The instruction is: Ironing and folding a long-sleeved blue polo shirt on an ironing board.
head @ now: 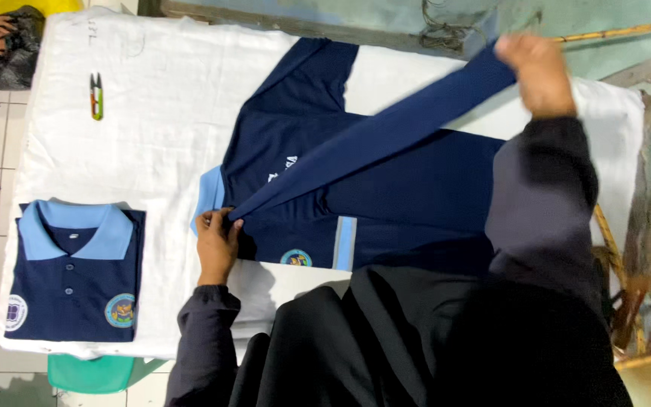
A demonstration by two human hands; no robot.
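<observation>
While pinned near the collar by the left hand (pixel 216 245), navy polo shirt (pixel 386 203) on white-covered table (pixel 167 113), long sleeve (pixel 386 136) pinched in raised right hand (pixel 536 71), stretched diagonally between both.

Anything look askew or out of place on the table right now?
Nothing looks damaged or spilled. The navy polo shirt lies flat; the right hand lifts one edge diagonally while the left hand pins the shoulder. A folded polo sits neatly at the table corner, thread snips lie apart on the white cloth.
</observation>
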